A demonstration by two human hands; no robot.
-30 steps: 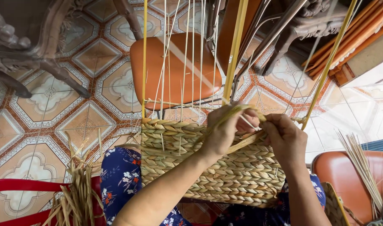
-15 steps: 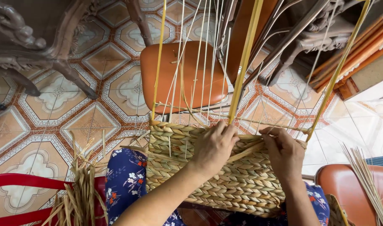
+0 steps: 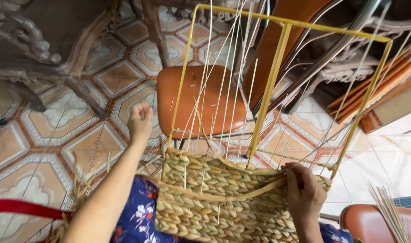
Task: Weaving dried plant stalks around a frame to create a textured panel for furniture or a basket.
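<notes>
Right now my right hand (image 3: 304,195) is closed on the top edge of the woven basket (image 3: 223,202), fingers curled over the rim and pinching a flat straw strand (image 3: 255,191) that runs across the weave toward the left. My left hand (image 3: 140,122) is off the work, stretched out to the left of the frame with the fingers loosely curled; I cannot tell whether it holds anything, though a thin strand seems to trail near it. The basket sits on my lap, against blue flowered cloth (image 3: 138,220), its braided rows stacked under a yellow metal frame (image 3: 270,85) that rises from the rim. Thin pale upright strands (image 3: 223,81) stand inside that frame. Beyond it is an orange stool (image 3: 201,101) on the patterned tile floor (image 3: 43,135). Loose straw (image 3: 77,189) lies near my left forearm, and a bundle of thin sticks (image 3: 387,211) is at lower right.
</notes>
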